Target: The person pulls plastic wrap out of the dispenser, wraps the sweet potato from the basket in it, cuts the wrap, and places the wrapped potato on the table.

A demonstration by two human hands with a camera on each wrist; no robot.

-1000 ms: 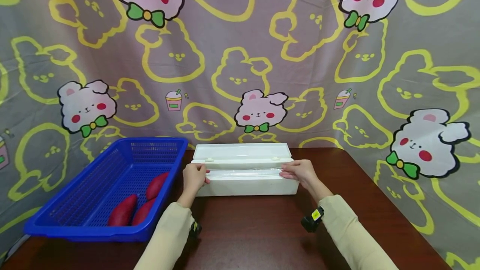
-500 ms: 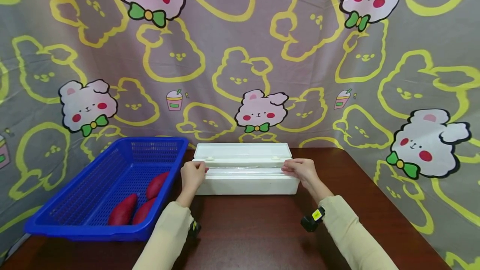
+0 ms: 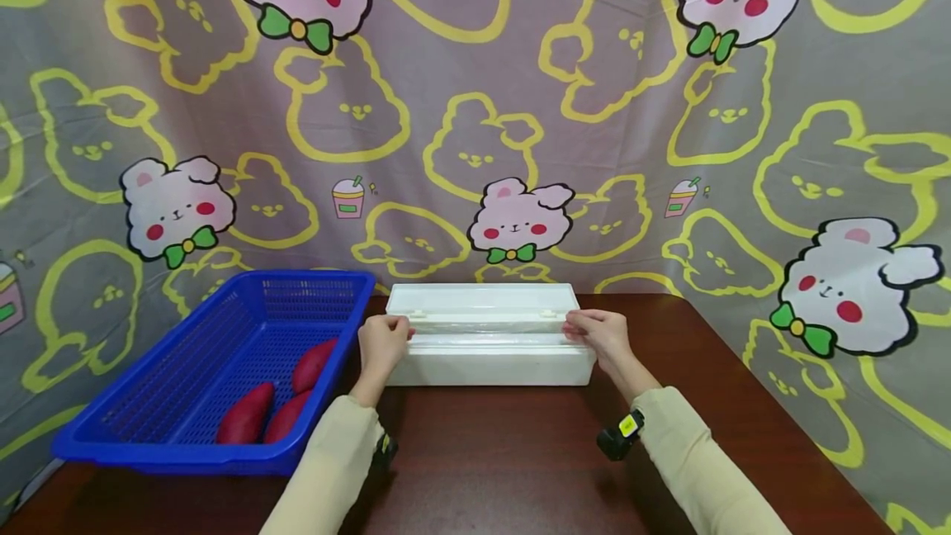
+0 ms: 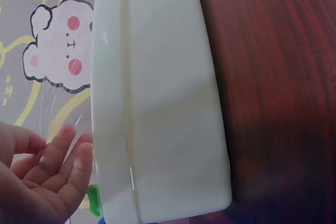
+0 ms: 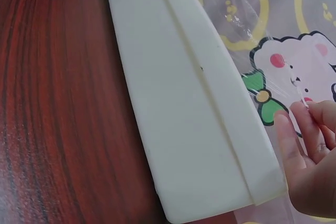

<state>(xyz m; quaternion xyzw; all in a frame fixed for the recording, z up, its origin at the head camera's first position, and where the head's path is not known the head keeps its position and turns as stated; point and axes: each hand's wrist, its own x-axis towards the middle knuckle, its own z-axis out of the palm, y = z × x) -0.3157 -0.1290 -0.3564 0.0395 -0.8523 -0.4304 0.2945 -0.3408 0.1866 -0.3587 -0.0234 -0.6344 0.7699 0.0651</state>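
A white cling film dispenser box (image 3: 490,368) stands on the table with its lid (image 3: 483,298) tipped up at the back. Clear cling film (image 3: 486,328) stretches between the two hands just above the box's front edge. The left hand (image 3: 382,351) pinches one corner of the film between thumb and fingers. Its counterpart, the right hand (image 3: 604,340), pinches the other corner. In the right wrist view, creased film (image 5: 244,30) runs from the box toward the fingertips. The roll inside is hidden.
To the left stands a blue plastic basket (image 3: 178,459) holding several red sweet potatoes (image 3: 247,414). A cartoon-printed cloth (image 3: 461,64) hangs behind the dark brown table (image 3: 490,461).
Both hands have risen slightly and spread a little apart, lifting the film edge from near the box front toward the lid hinge. The basket and box stay put.
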